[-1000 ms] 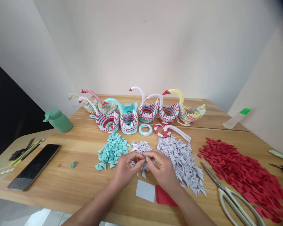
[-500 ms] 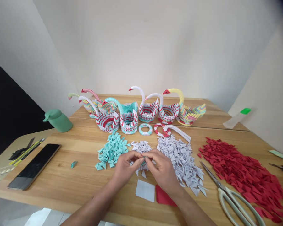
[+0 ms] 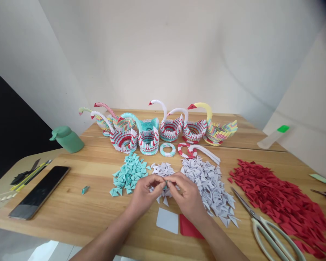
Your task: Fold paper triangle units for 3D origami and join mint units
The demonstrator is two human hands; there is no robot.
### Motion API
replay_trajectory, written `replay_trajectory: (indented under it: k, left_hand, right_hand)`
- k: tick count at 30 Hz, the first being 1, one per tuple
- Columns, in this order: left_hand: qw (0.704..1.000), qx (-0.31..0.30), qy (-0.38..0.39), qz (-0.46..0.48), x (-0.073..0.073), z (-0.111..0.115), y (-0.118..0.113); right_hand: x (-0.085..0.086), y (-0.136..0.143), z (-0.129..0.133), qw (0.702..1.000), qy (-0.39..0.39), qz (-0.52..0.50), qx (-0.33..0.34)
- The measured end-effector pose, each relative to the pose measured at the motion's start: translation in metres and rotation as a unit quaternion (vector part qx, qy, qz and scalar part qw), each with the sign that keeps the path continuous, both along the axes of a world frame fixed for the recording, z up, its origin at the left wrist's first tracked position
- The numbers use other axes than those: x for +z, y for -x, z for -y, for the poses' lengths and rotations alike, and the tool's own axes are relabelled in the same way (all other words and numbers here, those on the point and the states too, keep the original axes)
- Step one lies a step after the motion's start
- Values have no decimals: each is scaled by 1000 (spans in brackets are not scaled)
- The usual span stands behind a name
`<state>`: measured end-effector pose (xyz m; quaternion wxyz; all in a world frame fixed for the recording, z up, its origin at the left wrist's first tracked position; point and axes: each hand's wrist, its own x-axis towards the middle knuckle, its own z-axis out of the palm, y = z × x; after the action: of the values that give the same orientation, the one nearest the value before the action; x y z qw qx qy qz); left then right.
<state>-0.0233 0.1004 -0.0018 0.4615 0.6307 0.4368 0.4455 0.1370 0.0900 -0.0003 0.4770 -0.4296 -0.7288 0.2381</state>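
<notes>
My left hand [image 3: 148, 189] and my right hand [image 3: 185, 191] meet fingertip to fingertip over the middle of the table. Both are closed in a pinch on one small teal folded paper piece [image 3: 166, 184], mostly covered by the fingers. Behind them lies a small heap of white paper triangles [image 3: 162, 169]. To the left is a heap of teal paper triangles [image 3: 130, 173], to the right a larger heap of white triangles [image 3: 209, 186]. A white paper sheet [image 3: 167, 220] and a red paper sheet [image 3: 188, 226] lie below my hands, the red one partly under my right wrist.
Several paper swans [image 3: 149, 141] stand at the back, with two paper rings [image 3: 167, 154] before them. Red triangles [image 3: 277, 203] and scissors [image 3: 260, 219] lie at right. A phone [image 3: 39, 192], a lone teal piece [image 3: 85, 189] and a green bottle [image 3: 67, 139] are at left.
My hands stay in the same place, still pinching the small teal piece, with barely any finger movement. A faint curved shadow now shows on the wall at right.
</notes>
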Motion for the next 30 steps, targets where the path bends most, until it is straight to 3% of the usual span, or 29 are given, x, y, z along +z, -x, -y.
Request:
replay_trajectory:
  k: [28, 30]
  left_hand:
    - [993, 24, -112, -41, -1, 2, -1]
    - [995, 31, -93, -19, -3, 1, -1]
  right_hand:
    - [5, 1, 0, 999, 47, -2, 6]
    - [5, 0, 0, 999, 52, -3, 1]
